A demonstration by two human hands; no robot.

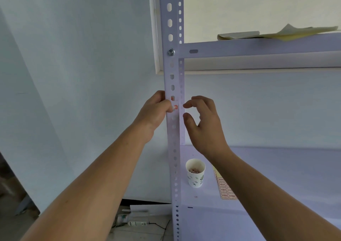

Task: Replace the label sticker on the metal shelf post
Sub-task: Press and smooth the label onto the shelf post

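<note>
The left hand (156,109) is gripping the pale perforated metal shelf post (174,139), its thumb pressing the small red-and-white label sticker (175,107). The right hand (204,124) is hovering just beside the post, fingers loosely curled, holding nothing.

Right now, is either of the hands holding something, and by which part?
The left hand grips the metal shelf post by its left edge, thumb beside the red label sticker. The right hand holds nothing.

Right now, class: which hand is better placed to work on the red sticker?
Left, probably: the left hand grips the post with its thumb at the red sticker. The right hand hovers open beside it, touching nothing.
</note>
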